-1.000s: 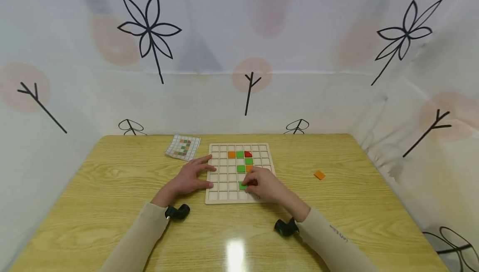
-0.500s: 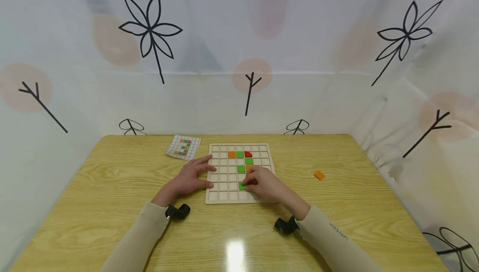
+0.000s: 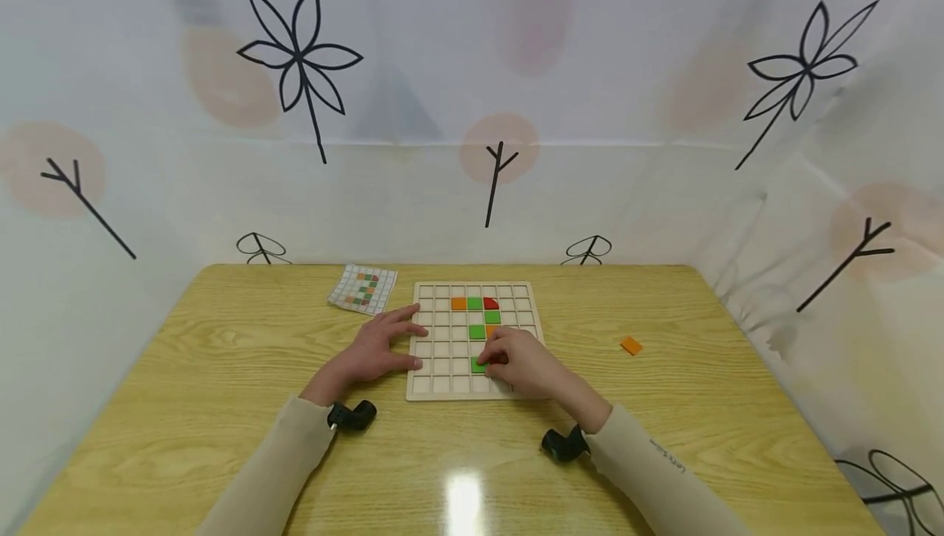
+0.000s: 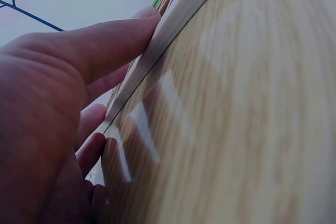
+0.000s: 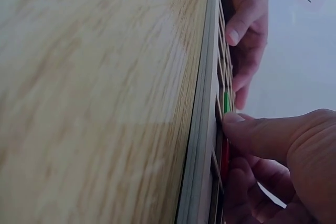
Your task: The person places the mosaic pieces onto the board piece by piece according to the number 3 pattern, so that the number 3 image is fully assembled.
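Note:
A pale wooden grid board [image 3: 441,341] lies on the yellow wood table. It holds orange [image 3: 458,303], green [image 3: 474,303] and red [image 3: 490,303] tiles in its upper rows, and a green tile [image 3: 478,365] lower down. My left hand [image 3: 376,350] lies flat with straight fingers against the board's left edge [image 4: 173,19]. My right hand [image 3: 518,362] is curled over the board's lower right part. Its thumb and fingers pinch a red tile [image 5: 224,157] just right of the lower green tile [image 5: 226,101].
A pattern card [image 3: 362,289] with a coloured grid lies left of the board's far corner. One loose orange tile [image 3: 630,346] sits on the table to the right. A white printed cloth walls in the table on three sides.

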The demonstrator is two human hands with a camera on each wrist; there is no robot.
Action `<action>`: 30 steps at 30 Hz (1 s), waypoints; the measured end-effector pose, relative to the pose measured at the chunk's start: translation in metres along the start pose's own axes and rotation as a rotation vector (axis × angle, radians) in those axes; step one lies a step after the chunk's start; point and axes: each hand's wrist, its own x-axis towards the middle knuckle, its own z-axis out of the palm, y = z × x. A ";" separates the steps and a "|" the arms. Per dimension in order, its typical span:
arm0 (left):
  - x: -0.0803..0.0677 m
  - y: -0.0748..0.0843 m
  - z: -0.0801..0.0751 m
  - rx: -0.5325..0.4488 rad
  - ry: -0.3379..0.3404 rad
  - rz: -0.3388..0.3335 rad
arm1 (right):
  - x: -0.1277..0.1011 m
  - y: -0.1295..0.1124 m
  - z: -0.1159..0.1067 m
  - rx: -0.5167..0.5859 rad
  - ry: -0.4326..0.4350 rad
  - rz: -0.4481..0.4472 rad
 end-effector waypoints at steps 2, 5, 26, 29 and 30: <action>0.000 0.000 0.000 0.000 -0.001 0.000 | -0.001 0.001 0.000 0.002 -0.001 -0.003; 0.001 0.000 0.000 -0.001 -0.001 0.001 | -0.001 0.004 0.000 0.010 0.002 -0.003; -0.001 0.000 0.001 -0.003 0.002 -0.011 | -0.014 0.024 -0.018 0.106 0.090 -0.006; -0.001 0.001 0.001 0.001 0.004 -0.010 | -0.020 0.030 -0.023 0.114 0.105 0.032; 0.000 0.001 0.001 0.001 0.005 -0.008 | -0.023 0.032 -0.025 0.113 0.113 0.044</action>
